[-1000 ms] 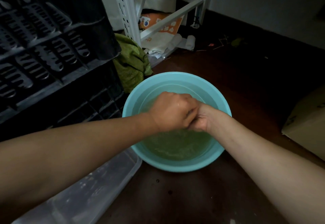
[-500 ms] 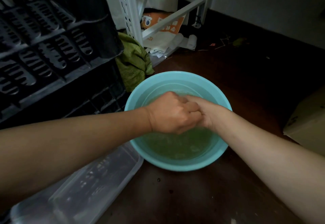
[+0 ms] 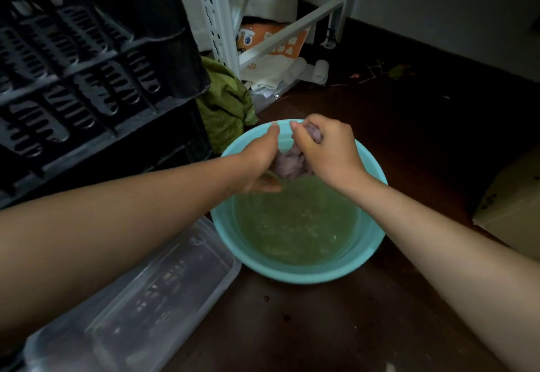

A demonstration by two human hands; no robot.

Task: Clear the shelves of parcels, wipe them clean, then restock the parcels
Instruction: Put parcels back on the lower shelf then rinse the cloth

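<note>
A turquoise basin (image 3: pixel 295 275) of greenish water stands on the dark floor. Over its far half both hands hold a wet, pale purple cloth (image 3: pixel 287 162) bunched up above the water. My left hand (image 3: pixel 260 161) grips the cloth from the left, thumb pointing away from me. My right hand (image 3: pixel 324 149) grips it from the right, with a fold of cloth showing between its fingers. Most of the cloth is hidden by the hands. The white metal shelf frame (image 3: pixel 216 15) rises behind the basin.
Stacked black plastic crates (image 3: pixel 87 65) fill the left. A clear plastic lid (image 3: pixel 131 307) lies at the lower left against the basin. A green bag (image 3: pixel 225 103) and an orange-and-white parcel (image 3: pixel 271 47) sit under the shelf. A cardboard box (image 3: pixel 514 205) is at the right edge.
Both hands have lifted out of the water toward the basin's far rim. The purple cloth, hidden before, now shows between them.
</note>
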